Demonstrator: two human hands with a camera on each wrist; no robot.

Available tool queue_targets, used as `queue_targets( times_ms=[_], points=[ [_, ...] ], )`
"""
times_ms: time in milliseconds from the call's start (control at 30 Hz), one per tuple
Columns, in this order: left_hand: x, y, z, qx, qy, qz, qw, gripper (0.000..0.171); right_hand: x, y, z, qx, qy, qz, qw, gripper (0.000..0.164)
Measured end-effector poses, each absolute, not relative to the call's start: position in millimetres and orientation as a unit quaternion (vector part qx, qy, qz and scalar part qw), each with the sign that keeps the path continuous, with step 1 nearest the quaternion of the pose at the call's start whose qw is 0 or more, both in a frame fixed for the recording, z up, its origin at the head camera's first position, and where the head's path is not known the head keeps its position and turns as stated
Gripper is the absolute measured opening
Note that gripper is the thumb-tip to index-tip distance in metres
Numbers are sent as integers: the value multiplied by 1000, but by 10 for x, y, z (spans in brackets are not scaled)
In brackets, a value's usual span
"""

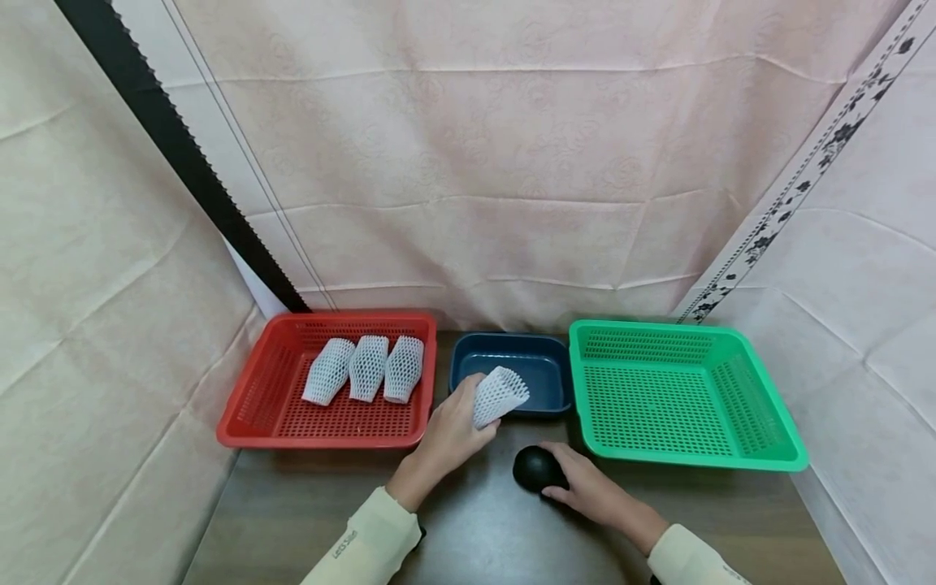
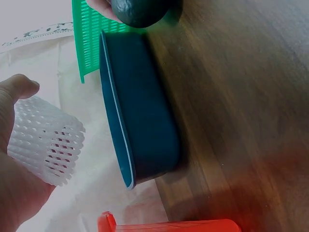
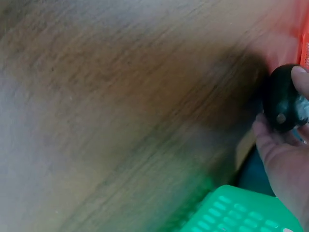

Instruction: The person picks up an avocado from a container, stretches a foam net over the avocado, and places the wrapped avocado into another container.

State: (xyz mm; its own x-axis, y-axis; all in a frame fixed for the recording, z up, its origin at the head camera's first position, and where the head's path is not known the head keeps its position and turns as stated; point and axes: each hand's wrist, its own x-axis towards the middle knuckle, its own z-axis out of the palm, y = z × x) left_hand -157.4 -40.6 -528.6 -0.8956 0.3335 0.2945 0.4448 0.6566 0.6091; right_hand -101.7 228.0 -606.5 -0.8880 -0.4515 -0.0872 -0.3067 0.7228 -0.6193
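Note:
My left hand (image 1: 452, 429) holds a white foam fruit net (image 1: 501, 396) above the front rim of the blue tray (image 1: 547, 382). In the left wrist view the net's (image 2: 65, 145) lattice end faces away from the palm, with the thumb along its side. My right hand (image 1: 588, 486) grips a dark avocado (image 1: 536, 469) over the table, in front of the tray. The right wrist view shows the avocado (image 3: 280, 99) between thumb and fingers, with its round stem scar visible. Net and avocado are apart.
A red basket (image 1: 314, 442) stands at the left with three white foam nets (image 1: 368, 367) lying in it. On the right is a green basket (image 1: 695, 462), its mesh floor bare to view. Cloth hangs behind and at both sides of the wooden table (image 1: 483, 520).

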Motion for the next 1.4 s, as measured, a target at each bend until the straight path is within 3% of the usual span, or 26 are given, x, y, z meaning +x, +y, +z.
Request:
queue_targets(
  times_ms=[400, 1400],
  points=[
    [-1583, -450, -5299, -201, -905, -360, 105, 76, -990, 2270, -5973, -216, 911, -339, 93, 70],
    [-1760, -300, -5080, -213, -902, -363, 96, 72, -1193, 2515, -4945, -137, 839, -526, -23, 70]
  ],
)
